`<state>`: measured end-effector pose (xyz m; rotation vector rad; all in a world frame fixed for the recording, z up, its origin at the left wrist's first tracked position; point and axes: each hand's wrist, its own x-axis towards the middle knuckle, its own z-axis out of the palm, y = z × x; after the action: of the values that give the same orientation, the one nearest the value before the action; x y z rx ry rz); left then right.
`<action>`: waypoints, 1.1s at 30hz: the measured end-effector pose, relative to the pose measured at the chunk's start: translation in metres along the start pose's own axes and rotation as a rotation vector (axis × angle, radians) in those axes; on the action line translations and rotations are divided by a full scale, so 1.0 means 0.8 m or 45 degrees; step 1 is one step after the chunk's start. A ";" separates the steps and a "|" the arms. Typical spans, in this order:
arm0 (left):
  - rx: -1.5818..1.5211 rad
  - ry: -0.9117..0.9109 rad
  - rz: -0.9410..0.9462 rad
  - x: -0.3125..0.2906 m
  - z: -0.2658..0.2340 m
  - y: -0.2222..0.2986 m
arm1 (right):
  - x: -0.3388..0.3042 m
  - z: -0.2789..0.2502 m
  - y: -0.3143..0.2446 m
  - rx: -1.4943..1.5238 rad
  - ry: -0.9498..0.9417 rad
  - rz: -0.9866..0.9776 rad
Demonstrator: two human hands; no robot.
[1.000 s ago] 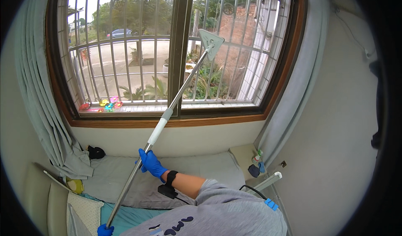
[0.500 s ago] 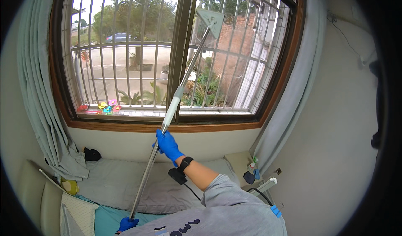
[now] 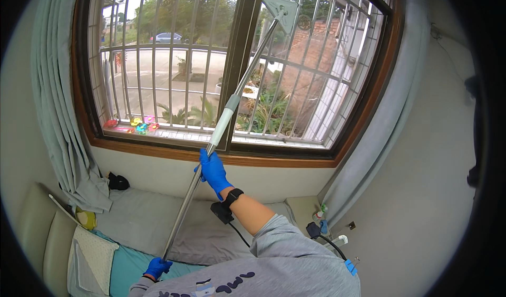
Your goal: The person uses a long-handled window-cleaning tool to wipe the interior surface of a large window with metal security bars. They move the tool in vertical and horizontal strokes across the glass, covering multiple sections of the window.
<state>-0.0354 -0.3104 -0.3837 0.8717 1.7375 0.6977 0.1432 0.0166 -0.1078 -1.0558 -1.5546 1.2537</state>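
Observation:
A long-handled flat mop with a pale triangular head [image 3: 282, 15] rests up against the right window pane [image 3: 295, 59]. Its metal pole [image 3: 184, 207] slants down to the lower left, with a pale grip sleeve [image 3: 224, 120] partway along. Just below that sleeve, my right hand [image 3: 213, 174], in a blue glove, is closed around the pole. My left hand [image 3: 157, 268], gloved in blue too, grips the pole's bottom end near my body. A black strap with a small dark box [image 3: 222, 211] sits on my right wrist.
The window has a wooden frame [image 3: 211, 157] and metal bars outside. Curtains hang at left [image 3: 55, 102] and right [image 3: 387, 123]. Below lies a bed with a grey cover [image 3: 142, 218] and a pillow [image 3: 97, 249]. A nightstand [image 3: 300, 207] stands right; colourful flowers [image 3: 142, 125] line the sill.
The mop head has moved slightly up the right pane. Both hands keep hold of the pole, and the left hand has risen a little. The whole view has shifted somewhat.

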 end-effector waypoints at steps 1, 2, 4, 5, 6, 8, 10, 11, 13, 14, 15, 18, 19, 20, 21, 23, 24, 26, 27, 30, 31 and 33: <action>0.015 0.006 -0.005 -0.004 -0.001 -0.009 | -0.006 0.005 0.011 0.004 -0.025 0.039; 0.069 0.018 -0.028 -0.007 -0.001 -0.020 | -0.013 0.011 0.022 0.028 -0.062 0.083; 0.193 0.014 -0.073 -0.011 -0.001 -0.052 | -0.030 0.022 0.047 0.076 -0.097 0.147; 0.263 -0.003 -0.095 -0.011 -0.001 -0.072 | -0.040 0.028 0.060 0.085 -0.116 0.190; 0.368 -0.022 -0.122 -0.010 -0.001 -0.095 | -0.048 0.032 0.072 0.088 -0.129 0.242; 0.222 0.052 -0.127 -0.014 -0.001 -0.145 | -0.066 0.042 0.096 0.022 -0.195 0.322; 0.273 0.113 -0.232 -0.020 -0.007 -0.193 | -0.080 0.057 0.117 -0.124 -0.212 0.421; 0.280 0.117 -0.250 -0.024 -0.012 -0.215 | -0.091 0.063 0.128 -0.137 -0.248 0.415; 0.339 0.132 -0.278 -0.032 -0.019 -0.253 | -0.109 0.077 0.150 -0.156 -0.287 0.480; 0.384 0.133 -0.335 -0.039 -0.022 -0.270 | -0.120 0.088 0.160 -0.155 -0.318 0.490; 0.430 0.133 -0.391 -0.046 -0.025 -0.285 | -0.125 0.099 0.169 -0.262 -0.335 0.562; 0.553 0.171 -0.461 -0.069 -0.041 -0.317 | -0.149 0.121 0.191 -0.176 -0.416 0.650; 0.577 0.209 -0.415 -0.075 -0.047 -0.323 | -0.153 0.128 0.196 -0.153 -0.443 0.664; 0.600 0.246 -0.370 -0.083 -0.050 -0.328 | -0.156 0.135 0.200 -0.140 -0.448 0.668; 0.647 0.291 -0.548 -0.086 -0.054 -0.329 | -0.159 0.141 0.204 -0.134 -0.456 0.684; 0.543 0.259 -0.604 -0.104 -0.058 -0.333 | -0.165 0.152 0.213 -0.115 -0.519 0.753; 0.492 0.246 -0.630 -0.113 -0.062 -0.336 | -0.168 0.157 0.218 -0.098 -0.540 0.786; 0.393 0.224 -0.675 -0.126 -0.071 -0.341 | -0.175 0.166 0.229 -0.076 -0.587 0.846; 0.344 0.214 -0.696 -0.131 -0.076 -0.344 | -0.177 0.169 0.234 -0.067 -0.589 0.867; 0.538 0.281 -0.421 -0.149 -0.088 -0.357 | -0.185 0.180 0.250 -0.029 -0.602 0.946; 0.655 0.317 -0.271 -0.156 -0.091 -0.360 | -0.188 0.183 0.254 0.002 -0.607 0.963; 0.682 0.386 -0.234 -0.172 -0.113 -0.361 | -0.192 0.191 0.259 0.068 -0.625 1.004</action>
<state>-0.1572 -0.5918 -0.5115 0.9784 2.3008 0.2446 0.0601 -0.1414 -0.3486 -1.4718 -1.4690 2.2078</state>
